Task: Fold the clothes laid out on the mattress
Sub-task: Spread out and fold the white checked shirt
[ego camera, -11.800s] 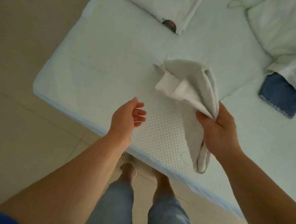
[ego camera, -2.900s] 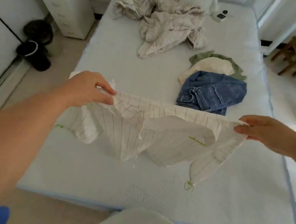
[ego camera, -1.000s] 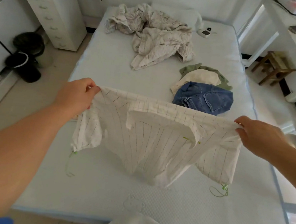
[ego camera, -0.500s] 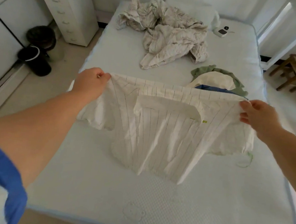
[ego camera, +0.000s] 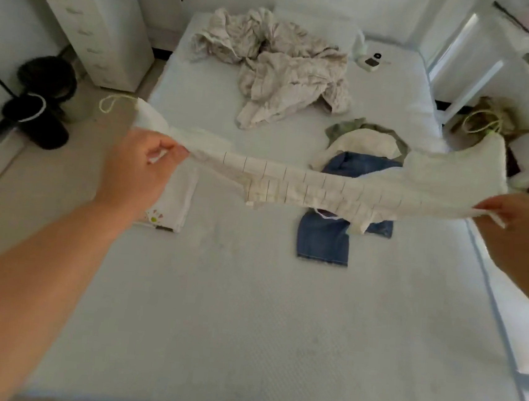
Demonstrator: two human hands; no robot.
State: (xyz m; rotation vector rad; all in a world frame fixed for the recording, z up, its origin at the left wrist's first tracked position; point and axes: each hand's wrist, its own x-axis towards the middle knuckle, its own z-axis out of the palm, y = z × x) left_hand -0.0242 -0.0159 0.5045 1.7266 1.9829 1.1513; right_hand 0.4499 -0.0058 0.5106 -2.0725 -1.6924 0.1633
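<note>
— Since half a second earlier, had the striped shirt (ego camera: pixel 306 185) swung up flat?
— Yes, stretched above the mattress (ego camera: pixel 246 311); left hand (ego camera: pixel 137 168) and right hand (ego camera: pixel 519 225) each pinched a shoulder.
— Risk?
— Probably sleeves folding under, landing crumpled.

There is one view only, from a camera on the person's head. It looks forward and steeply down along the mattress (ego camera: pixel 246 311) from its foot toward the far wall. The wide lens bends the edges, so the drawer unit (ego camera: pixel 89 25) at the left and the white desk (ego camera: pixel 526 83) at the right lean outward. Both forearms reach in from the bottom corners, close to the lens, with the left hand (ego camera: pixel 137 168) and right hand (ego camera: pixel 519 221) at mid-height. The near bed edge runs along the bottom of the frame.
</note>
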